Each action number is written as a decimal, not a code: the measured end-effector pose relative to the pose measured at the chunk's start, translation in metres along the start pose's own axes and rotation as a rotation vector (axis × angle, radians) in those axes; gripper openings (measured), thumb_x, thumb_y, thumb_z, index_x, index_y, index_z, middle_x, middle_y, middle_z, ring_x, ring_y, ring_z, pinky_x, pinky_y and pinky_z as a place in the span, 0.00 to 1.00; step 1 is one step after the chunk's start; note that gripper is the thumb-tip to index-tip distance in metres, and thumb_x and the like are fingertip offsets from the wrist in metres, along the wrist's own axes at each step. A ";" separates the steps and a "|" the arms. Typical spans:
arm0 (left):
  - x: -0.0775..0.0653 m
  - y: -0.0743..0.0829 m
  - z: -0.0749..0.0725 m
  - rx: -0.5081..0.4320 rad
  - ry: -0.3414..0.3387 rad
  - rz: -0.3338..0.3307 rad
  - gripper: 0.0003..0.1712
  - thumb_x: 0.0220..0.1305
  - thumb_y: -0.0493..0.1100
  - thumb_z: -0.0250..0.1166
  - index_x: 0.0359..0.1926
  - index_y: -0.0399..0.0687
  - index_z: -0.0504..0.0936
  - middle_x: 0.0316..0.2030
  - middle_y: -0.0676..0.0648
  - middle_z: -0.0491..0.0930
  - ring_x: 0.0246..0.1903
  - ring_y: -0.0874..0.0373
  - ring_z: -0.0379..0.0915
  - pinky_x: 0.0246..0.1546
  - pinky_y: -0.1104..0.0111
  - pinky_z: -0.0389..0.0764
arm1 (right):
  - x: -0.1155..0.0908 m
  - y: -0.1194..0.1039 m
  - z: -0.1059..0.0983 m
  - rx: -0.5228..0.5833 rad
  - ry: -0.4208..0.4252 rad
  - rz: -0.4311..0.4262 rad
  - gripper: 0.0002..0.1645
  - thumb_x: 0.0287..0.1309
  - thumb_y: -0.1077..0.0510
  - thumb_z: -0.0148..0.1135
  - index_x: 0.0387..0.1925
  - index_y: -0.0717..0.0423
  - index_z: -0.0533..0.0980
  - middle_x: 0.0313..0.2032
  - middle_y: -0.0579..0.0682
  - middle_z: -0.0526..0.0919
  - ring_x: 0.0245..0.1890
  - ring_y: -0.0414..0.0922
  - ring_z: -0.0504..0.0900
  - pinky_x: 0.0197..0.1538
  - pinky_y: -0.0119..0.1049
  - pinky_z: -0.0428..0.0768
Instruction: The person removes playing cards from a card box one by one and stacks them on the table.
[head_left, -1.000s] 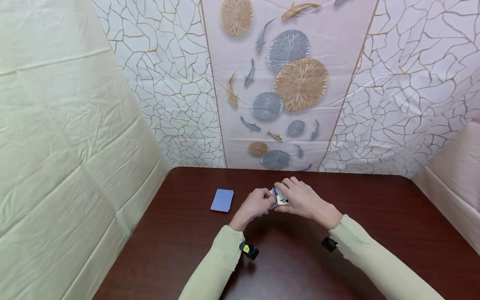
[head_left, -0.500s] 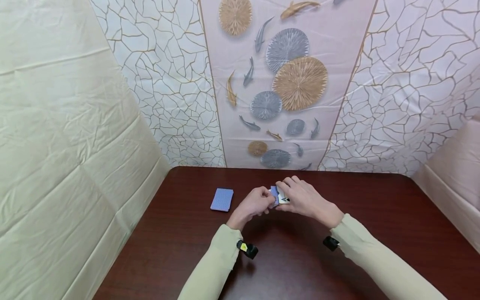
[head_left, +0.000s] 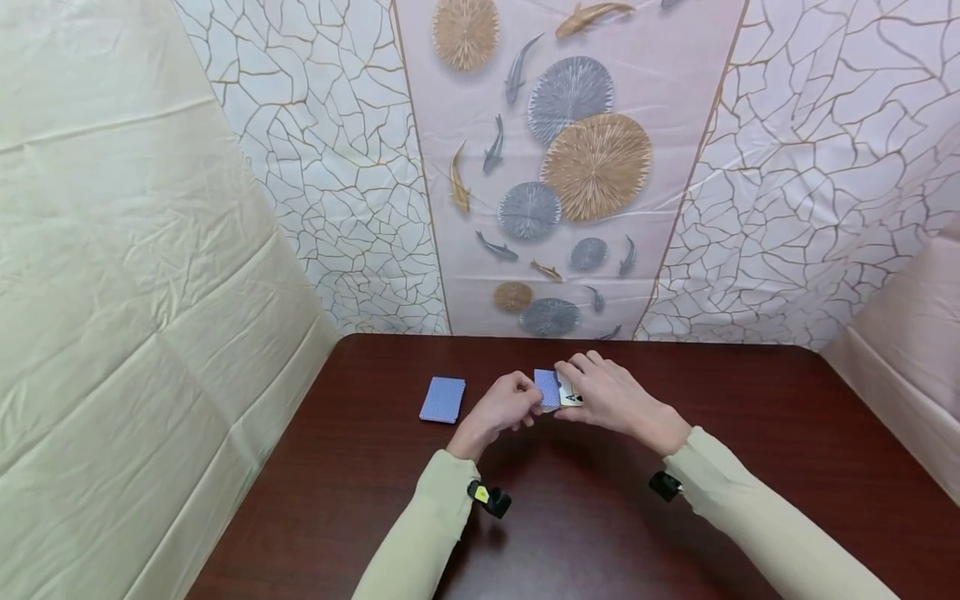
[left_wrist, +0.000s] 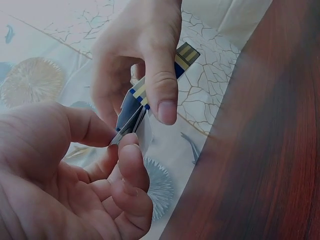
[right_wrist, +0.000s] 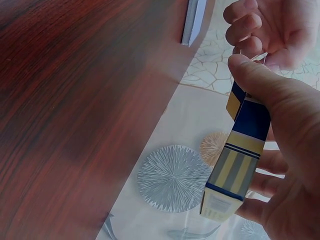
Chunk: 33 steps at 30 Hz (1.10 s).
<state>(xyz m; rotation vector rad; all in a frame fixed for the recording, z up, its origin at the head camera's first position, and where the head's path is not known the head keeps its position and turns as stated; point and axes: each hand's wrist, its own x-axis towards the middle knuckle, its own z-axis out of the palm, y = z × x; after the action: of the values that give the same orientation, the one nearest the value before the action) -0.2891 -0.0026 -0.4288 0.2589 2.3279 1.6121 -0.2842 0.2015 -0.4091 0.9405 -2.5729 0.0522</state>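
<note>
In the head view, my right hand (head_left: pixel 611 398) grips a playing-card box (head_left: pixel 572 395) marked with an A. In the right wrist view, the box (right_wrist: pixel 237 160) shows a blue, gold and grey striped side, with the thumb lying along it. A blue-backed playing card (head_left: pixel 547 387) sticks out of the box's left end; whether more lie under it I cannot tell. My left hand (head_left: pixel 501 407) pinches at that end with thumb and fingers. In the left wrist view, a thin edge sits between the left hand's fingertips (left_wrist: pixel 131 142), and the fingers partly hide the box opening.
A neat stack of blue-backed cards (head_left: pixel 442 399) lies on the dark red wooden table (head_left: pixel 570 517), left of both hands. Behind the table's far edge hangs a patterned cloth (head_left: pixel 547 183). A cream cloth (head_left: pixel 150 333) hangs at the left.
The left hand has drawn slightly left, away from the right hand. More of the blue card back shows between them. The right hand keeps its grip on the box; the stack has not moved.
</note>
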 end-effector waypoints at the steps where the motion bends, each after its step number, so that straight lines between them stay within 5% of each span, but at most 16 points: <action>1: 0.000 0.000 -0.001 0.002 0.004 0.001 0.04 0.66 0.41 0.56 0.38 0.46 0.74 0.27 0.48 0.79 0.20 0.59 0.71 0.18 0.71 0.69 | 0.000 0.000 0.000 0.001 0.001 0.001 0.44 0.44 0.36 0.75 0.58 0.58 0.74 0.46 0.53 0.79 0.46 0.51 0.75 0.42 0.45 0.79; 33: 0.001 -0.010 -0.022 -0.089 0.050 -0.004 0.05 0.68 0.42 0.56 0.40 0.45 0.75 0.31 0.41 0.83 0.21 0.59 0.75 0.21 0.71 0.72 | 0.002 0.002 0.002 0.002 0.019 0.000 0.44 0.43 0.36 0.76 0.56 0.59 0.75 0.44 0.53 0.80 0.44 0.52 0.76 0.42 0.45 0.79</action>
<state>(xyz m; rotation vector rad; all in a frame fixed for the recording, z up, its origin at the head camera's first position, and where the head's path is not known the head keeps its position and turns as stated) -0.2976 -0.0252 -0.4311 0.1965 2.2838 1.7349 -0.2878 0.2011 -0.4100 0.9358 -2.5558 0.0642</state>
